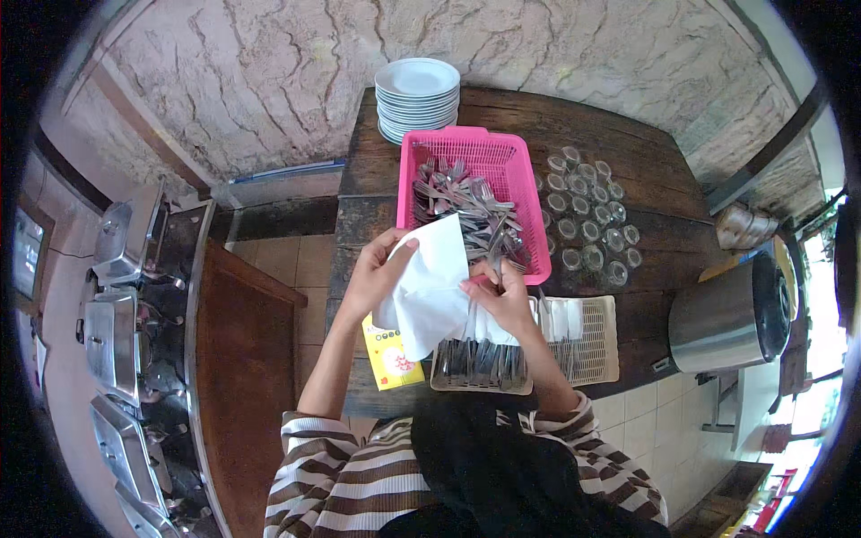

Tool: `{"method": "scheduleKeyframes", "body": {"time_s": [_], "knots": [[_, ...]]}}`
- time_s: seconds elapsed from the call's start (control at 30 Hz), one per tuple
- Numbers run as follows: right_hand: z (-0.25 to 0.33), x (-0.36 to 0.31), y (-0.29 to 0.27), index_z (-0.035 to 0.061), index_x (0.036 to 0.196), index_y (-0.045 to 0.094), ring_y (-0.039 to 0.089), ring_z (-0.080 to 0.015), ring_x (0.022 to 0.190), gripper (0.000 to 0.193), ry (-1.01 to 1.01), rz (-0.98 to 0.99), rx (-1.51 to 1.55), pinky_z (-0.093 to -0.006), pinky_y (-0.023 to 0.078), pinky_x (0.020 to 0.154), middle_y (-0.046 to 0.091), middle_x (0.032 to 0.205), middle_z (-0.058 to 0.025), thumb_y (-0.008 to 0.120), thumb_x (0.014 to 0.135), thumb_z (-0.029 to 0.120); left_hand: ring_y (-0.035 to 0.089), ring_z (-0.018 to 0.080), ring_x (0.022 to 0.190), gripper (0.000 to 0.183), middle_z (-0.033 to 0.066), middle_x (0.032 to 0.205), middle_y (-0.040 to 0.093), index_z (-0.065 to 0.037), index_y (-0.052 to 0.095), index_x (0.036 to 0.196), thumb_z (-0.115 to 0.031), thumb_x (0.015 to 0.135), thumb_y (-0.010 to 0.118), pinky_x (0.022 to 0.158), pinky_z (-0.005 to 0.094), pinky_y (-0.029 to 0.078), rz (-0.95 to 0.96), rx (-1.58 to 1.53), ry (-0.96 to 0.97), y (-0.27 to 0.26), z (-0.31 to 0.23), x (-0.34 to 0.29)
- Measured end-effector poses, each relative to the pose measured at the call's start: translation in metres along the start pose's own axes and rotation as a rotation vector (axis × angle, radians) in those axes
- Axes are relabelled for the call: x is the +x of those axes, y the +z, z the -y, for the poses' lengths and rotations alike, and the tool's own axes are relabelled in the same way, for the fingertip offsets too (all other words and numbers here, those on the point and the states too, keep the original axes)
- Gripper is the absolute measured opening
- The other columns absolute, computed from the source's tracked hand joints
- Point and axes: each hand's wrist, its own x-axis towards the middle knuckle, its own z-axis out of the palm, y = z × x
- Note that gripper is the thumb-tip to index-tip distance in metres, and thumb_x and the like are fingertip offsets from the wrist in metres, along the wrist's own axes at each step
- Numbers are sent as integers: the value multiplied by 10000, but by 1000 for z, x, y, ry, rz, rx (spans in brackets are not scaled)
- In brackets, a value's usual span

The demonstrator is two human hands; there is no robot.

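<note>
My left hand (381, 273) pinches a white paper napkin (430, 282) by its upper left part; the napkin hangs unfolded. My right hand (504, 300) is closed at the napkin's right edge, around metal cutlery (495, 253) whose exact kind I cannot make out. Just beyond both hands is a pink plastic basket (536, 247) with a jumbled heap of forks and spoons (462, 193). Below my hands lies a beige slotted tray (599, 345), holding cutlery with white napkin wraps (560, 318). A yellow box (391, 359) stands partly under the napkin.
Everything rests on a dark wooden table (646, 134). White plates (417, 79) are stacked at the back left, and several glass cups or jars (587, 206) cluster on the right. A large metal pot (722, 314) is at the right edge. Metal chafing dishes (112, 336) line a counter on the left.
</note>
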Motion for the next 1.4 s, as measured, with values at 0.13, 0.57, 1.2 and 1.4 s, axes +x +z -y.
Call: {"method": "scheduleKeyframes", "body": {"time_s": [0.13,0.57,1.2,1.4], "knots": [[30,-5,-1,35,728,487,270,-11,502,152,-90,-31,27,-176,207,421,245,587,70,628,686,74,531,197,695,229,94,773,547,-2,481,935,-190,809,444,643,251,401,43,756,-23,3,-1,3],[49,-6,-10,16,776,460,293,16,499,124,-127,-158,34,-144,232,427,479,680,34,566,733,62,540,196,799,378,95,852,534,-23,433,1065,-181,742,548,700,280,407,371,373,219,40,2,-33],[-74,-78,14,-30,839,438,573,-279,654,350,210,340,-439,-336,437,579,580,752,-152,557,738,283,559,247,630,487,141,655,558,-7,547,793,-467,774,389,596,319,429,349,962,-300,-48,147,-106],[-110,-100,48,-12,804,451,550,-310,716,422,273,435,-546,-352,418,618,558,756,-174,597,676,364,586,192,612,607,115,656,583,-2,565,743,-556,763,316,601,315,433,593,729,-710,-53,211,-161]]}}
